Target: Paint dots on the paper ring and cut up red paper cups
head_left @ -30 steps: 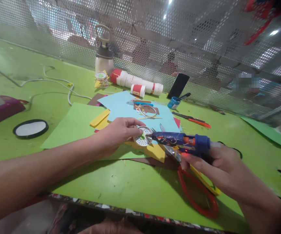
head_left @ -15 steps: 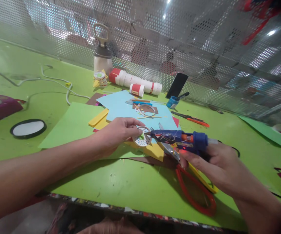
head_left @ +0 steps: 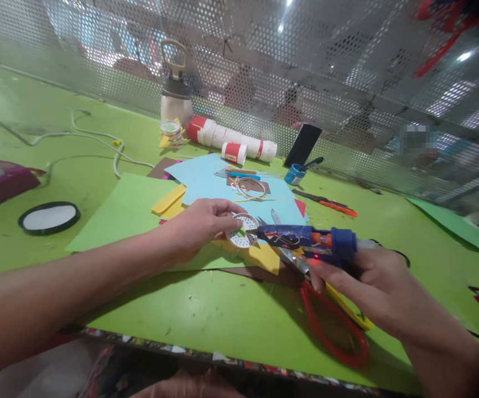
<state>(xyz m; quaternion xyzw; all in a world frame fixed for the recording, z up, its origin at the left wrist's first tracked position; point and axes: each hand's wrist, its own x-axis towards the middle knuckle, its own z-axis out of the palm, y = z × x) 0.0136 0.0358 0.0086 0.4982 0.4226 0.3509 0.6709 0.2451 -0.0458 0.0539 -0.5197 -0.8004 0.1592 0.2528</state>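
Observation:
Between the thumb and fingers of my left hand (head_left: 212,222) is a small round paper disc (head_left: 244,239), white with blue dots, a green patch at its middle and a raised rim. My right hand (head_left: 376,284) is wrapped round a blue glue gun (head_left: 310,240) with a red light glowing on it. Its dark nozzle points left, at the disc's right side; whether it touches the disc I cannot tell. Below the gun lie large scissors with red and yellow handles (head_left: 359,348), blades partly hidden. Yellow paper (head_left: 264,258) lies under the disc.
Light blue paper (head_left: 200,177) and green paper (head_left: 115,215) cover the table's middle. Behind stand a spray bottle (head_left: 176,105), a red-and-white paper tube (head_left: 235,138), a paper cup (head_left: 234,153), a dark phone (head_left: 303,145) and a blue jar (head_left: 294,175). An orange cutter (head_left: 339,207) lies right.
My right hand and the glue gun have shifted slightly right and down, with the nozzle a little lower at the disc. My left hand still grips the disc in nearly the same place.

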